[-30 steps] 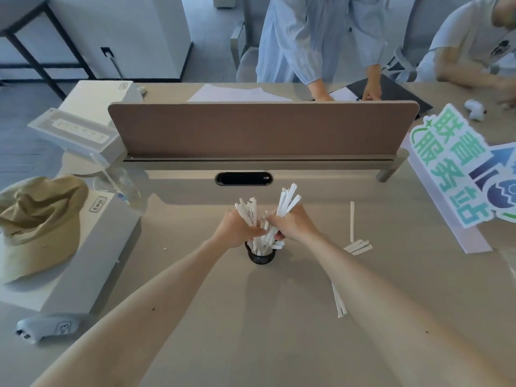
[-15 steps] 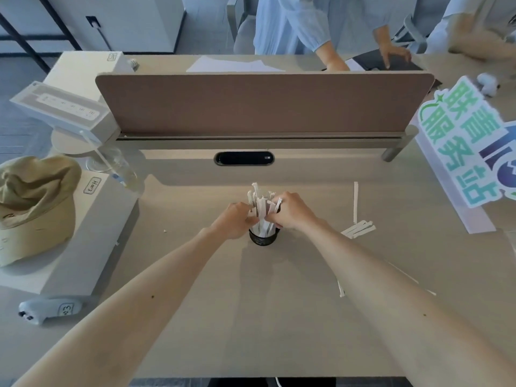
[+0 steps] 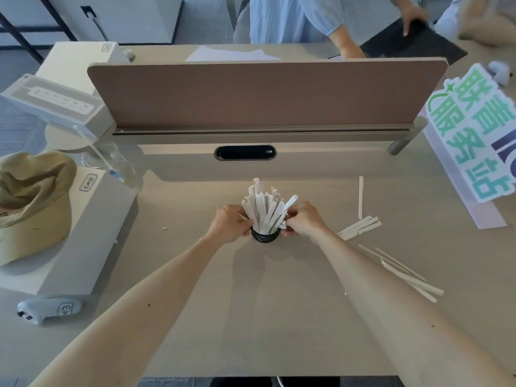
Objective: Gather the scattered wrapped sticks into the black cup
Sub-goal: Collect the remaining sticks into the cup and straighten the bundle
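Note:
A small black cup [image 3: 264, 236] stands mid-desk, filled with a bundle of white wrapped sticks [image 3: 265, 208] that fan upward. My left hand [image 3: 230, 225] curls against the cup's left side. My right hand [image 3: 303, 219] pinches the sticks at the bundle's right edge, just above the rim. More wrapped sticks lie loose on the desk: a single one [image 3: 360, 196] upright to the right, a small pile [image 3: 358, 228] beside my right wrist, and several long ones [image 3: 410, 276] nearer the right edge.
A brown divider panel [image 3: 265, 93] closes the desk's far side. Left are a white box [image 3: 83, 236] with a khaki hat [image 3: 30, 202], a clear cup, a lamp and a grey controller [image 3: 47, 310]. A green sign [image 3: 474, 135] lies right. People work beyond the divider.
The two handfuls of sticks came down together into the cup. My hands have slid lower to the rim, and the bundle now stands fanned in the cup.

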The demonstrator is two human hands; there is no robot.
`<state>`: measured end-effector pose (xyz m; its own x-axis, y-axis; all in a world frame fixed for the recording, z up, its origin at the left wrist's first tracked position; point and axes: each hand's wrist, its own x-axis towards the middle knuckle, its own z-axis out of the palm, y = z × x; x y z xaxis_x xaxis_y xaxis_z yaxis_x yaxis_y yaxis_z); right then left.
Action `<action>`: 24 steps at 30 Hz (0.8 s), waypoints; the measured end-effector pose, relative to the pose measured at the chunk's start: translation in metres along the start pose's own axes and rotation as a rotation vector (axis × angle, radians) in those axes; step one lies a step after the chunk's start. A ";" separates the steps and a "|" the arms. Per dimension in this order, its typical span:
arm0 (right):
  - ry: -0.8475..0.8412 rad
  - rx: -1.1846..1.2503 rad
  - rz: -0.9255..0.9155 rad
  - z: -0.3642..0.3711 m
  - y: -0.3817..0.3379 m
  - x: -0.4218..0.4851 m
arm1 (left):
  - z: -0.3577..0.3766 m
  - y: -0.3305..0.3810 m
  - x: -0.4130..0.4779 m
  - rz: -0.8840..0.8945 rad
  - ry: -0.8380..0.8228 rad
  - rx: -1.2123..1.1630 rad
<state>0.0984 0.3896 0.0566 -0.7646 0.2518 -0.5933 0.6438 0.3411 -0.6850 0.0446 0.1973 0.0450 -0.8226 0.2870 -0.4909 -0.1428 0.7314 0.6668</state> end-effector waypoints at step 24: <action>0.259 -0.275 0.123 -0.196 0.176 -0.030 | 0.145 0.210 0.079 0.249 -0.153 0.344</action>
<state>0.2290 0.6197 0.0367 -0.6873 0.5138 -0.5135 0.7257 0.5154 -0.4557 0.0291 0.4631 0.0651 -0.7140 0.5496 -0.4338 0.2618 0.7841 0.5626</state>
